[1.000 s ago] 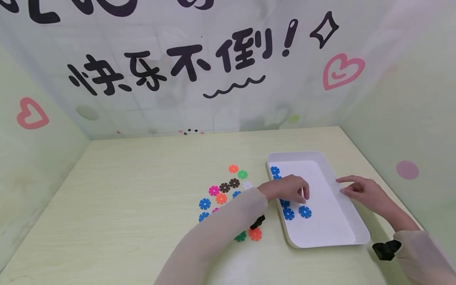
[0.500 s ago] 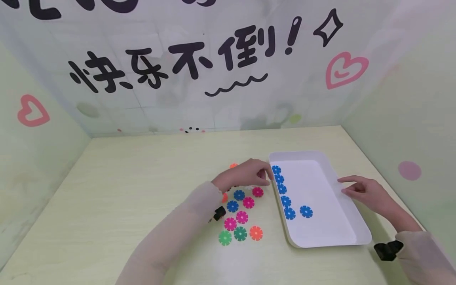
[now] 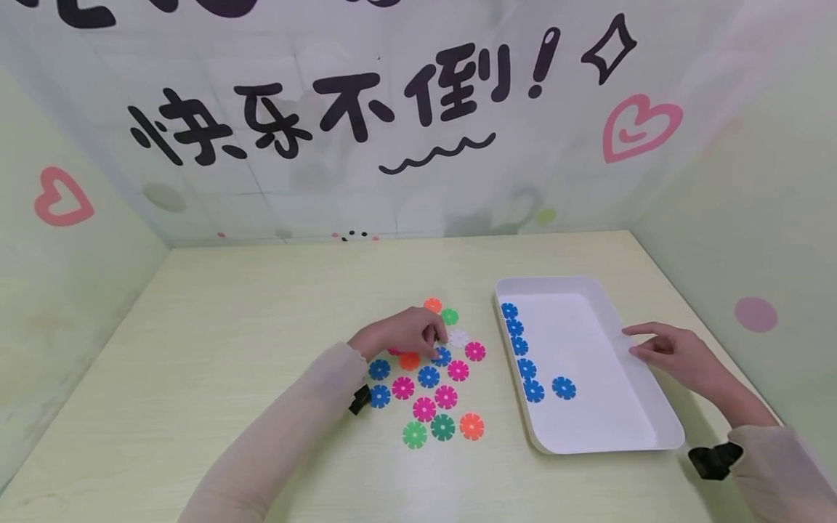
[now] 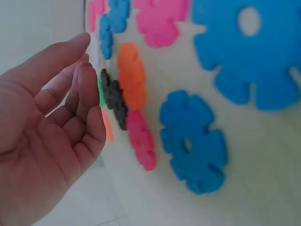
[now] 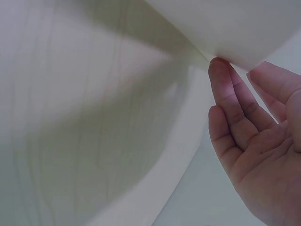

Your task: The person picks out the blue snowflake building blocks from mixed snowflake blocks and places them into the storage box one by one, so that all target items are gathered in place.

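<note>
My left hand point(image 3: 413, 333) hovers at the scattered flower-shaped plastic discs, its fingertips beside a blue disc point(image 3: 442, 357). In the left wrist view, the thumb and fingers point(image 4: 87, 84) stand apart with nothing visibly held between them. A nearer blue disc point(image 4: 193, 141) and a pink disc point(image 4: 141, 141) lie on the table there. At the right, my right hand point(image 3: 676, 357) touches the outer right side of the white tray point(image 3: 647, 403) with fingertips and thumb. Several blue discs point(image 3: 526, 369) line the tray's left wall; another blue disc point(image 3: 564, 388) lies apart inside it.
Loose pink point(image 3: 458, 370), orange point(image 3: 471, 426), green point(image 3: 415, 434) and white discs point(image 3: 458, 338) lie left of the tray. Dark discs point(image 4: 114, 99) show beneath my left hand. A printed back wall point(image 3: 294, 196) and side walls bound the table point(image 3: 216, 363).
My left hand has moved left, from above the tray, over its left rim, to the discs on the table. My right hand stays at the tray's right side.
</note>
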`<state>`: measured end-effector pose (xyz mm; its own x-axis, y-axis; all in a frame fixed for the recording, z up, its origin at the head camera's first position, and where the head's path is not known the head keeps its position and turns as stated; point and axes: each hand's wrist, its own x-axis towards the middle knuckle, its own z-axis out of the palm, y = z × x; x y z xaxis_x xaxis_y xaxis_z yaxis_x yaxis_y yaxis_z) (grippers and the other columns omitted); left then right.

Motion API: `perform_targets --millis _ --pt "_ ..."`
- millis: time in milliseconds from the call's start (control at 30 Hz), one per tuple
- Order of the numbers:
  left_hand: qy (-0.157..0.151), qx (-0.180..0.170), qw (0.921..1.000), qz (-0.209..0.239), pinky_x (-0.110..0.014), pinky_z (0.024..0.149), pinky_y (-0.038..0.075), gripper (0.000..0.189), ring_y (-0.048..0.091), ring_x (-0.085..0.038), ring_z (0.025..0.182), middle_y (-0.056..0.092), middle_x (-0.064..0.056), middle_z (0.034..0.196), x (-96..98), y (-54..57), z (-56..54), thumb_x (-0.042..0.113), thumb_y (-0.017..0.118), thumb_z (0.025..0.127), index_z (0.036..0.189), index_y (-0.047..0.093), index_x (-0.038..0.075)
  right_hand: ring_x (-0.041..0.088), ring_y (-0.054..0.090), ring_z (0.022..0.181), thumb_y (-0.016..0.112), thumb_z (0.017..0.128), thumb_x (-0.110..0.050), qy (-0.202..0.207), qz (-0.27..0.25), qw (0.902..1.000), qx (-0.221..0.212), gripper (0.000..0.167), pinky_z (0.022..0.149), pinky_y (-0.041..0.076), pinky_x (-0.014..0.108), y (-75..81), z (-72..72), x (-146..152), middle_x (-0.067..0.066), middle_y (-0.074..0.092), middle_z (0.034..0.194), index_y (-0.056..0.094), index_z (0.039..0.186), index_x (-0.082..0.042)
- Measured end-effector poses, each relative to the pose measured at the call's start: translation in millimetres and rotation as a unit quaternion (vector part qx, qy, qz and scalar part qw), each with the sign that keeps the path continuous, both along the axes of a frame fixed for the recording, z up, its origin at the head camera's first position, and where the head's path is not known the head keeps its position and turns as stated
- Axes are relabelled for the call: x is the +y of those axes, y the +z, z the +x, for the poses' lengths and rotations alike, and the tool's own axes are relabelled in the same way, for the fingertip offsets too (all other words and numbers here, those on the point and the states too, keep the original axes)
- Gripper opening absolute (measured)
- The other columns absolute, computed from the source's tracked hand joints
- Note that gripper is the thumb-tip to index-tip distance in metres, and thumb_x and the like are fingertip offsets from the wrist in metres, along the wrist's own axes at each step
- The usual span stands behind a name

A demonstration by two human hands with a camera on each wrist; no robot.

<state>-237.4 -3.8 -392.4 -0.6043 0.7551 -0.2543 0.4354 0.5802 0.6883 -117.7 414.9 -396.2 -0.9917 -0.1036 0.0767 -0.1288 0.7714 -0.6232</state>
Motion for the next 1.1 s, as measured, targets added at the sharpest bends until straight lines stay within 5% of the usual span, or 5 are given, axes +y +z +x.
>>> perform_targets --millis 200,733,1100 --pt "0.004 -0.011 0.9999 0.000 -0.024 0.065 0.046 0.025 0.051 -0.015 0.071 0.055 -0.002 0.078 0.8 -6.9 -0.1 0.009 0.074 0.076 0.099 0.062 0.011 0.004 0.056 0.064 0.065 0.084 -0.004 0.001 0.003 1.0000 -0.002 0.031 0.055 0.044 0.020 0.3 -0.3 -0.1 0.006 0.066 0.077 0.055 0.111 0.007" --pt "0.001 -0.025 0.9984 -0.050 -0.024 0.066 0.045 0.027 0.051 -0.015 0.075 0.054 -0.003 0.080 8.9 -0.1 0.1 0.011 0.076 0.075 0.096 0.060 0.013 0.003 0.057 0.065 0.065 0.084 -0.005 0.001 0.007 1.0000 -0.001 0.032 0.055 0.044 0.020 1.1 0.8 -0.6 0.007 0.066 0.078 0.055 0.111 0.007" --pt "0.008 0.002 0.9989 -0.046 -0.024 0.069 0.045 0.032 0.050 -0.015 0.082 0.054 -0.001 0.086 8.9 -3.1 2.7 0.011 0.078 0.073 0.095 0.055 0.013 0.004 0.056 0.064 0.065 0.084 -0.006 -0.003 0.009 1.0000 -0.003 0.032 0.055 0.043 0.021 1.4 0.9 -1.9 0.008 0.065 0.078 0.055 0.112 0.008"
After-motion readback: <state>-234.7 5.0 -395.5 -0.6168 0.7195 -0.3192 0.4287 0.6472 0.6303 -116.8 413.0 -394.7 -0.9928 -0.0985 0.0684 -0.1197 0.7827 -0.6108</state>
